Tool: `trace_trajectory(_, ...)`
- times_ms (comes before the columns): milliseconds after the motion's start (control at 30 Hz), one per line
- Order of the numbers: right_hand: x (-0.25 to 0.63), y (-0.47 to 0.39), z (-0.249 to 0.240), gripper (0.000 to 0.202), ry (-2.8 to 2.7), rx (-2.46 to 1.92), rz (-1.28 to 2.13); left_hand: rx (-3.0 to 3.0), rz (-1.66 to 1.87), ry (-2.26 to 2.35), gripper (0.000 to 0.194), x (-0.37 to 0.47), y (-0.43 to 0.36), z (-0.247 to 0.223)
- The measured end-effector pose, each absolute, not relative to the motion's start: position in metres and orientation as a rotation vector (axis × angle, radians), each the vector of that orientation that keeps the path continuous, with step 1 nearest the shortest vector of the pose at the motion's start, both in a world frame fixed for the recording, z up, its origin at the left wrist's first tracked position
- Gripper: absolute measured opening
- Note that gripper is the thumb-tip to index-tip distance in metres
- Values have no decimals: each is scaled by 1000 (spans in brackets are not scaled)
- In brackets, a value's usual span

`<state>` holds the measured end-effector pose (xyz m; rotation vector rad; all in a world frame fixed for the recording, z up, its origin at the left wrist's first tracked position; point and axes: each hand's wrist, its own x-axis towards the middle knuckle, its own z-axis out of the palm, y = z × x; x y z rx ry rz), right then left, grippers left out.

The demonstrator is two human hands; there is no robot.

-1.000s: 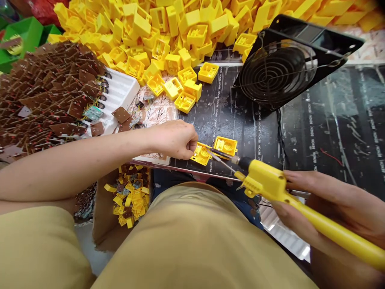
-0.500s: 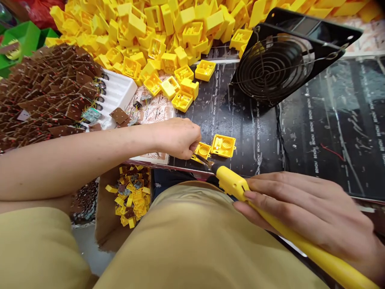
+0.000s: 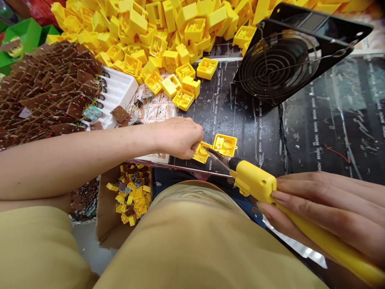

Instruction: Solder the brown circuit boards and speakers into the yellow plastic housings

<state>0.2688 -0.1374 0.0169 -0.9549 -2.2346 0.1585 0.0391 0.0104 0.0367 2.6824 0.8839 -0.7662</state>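
My left hand [image 3: 182,137] is closed at the bench's front edge, its fingertips pinched at the left side of a small yellow casing [image 3: 202,152]. Whether it grips the casing or something smaller is hidden. My right hand [image 3: 325,204] is wrapped round a yellow hot-glue-gun-like tool [image 3: 255,180] with a dark collar. The tool's thin metal tip reaches over the casing near my left fingers. Just to the right lies a second open yellow casing [image 3: 225,145], with its perforated round part facing up.
A black fan [image 3: 273,68] stands at the back right, its cable running forward. Yellow casings [image 3: 138,20] are heaped behind. Brown circuit boards [image 3: 48,88] pile at left beside white foam [image 3: 118,92]. Below the bench is a cardboard box [image 3: 106,224].
My right hand and the yellow tool have moved to the right, and the tool's tip has shifted off the casing's front edge. My left hand stays almost where it was.
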Motion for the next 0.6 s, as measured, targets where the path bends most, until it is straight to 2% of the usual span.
trace_trajectory(367, 262, -139, 9, 28, -2091, -1076, 242, 2680, -799, 839, 17, 39, 9, 43)
trace_trajectory(433, 269, -137, 3, 40, -2071, -1113, 226, 2667, -692, 866, 18, 32, 9, 43)
trace_trajectory(533, 284, -135, -9, 67, -2139, -1110, 204, 2529, -328, 943, 41, 9, 9, 37)
trace_trajectory(600, 292, -135, -17, 73, -2159, -1096, 249, 2362, -48, 970, 55, -11, 9, 27)
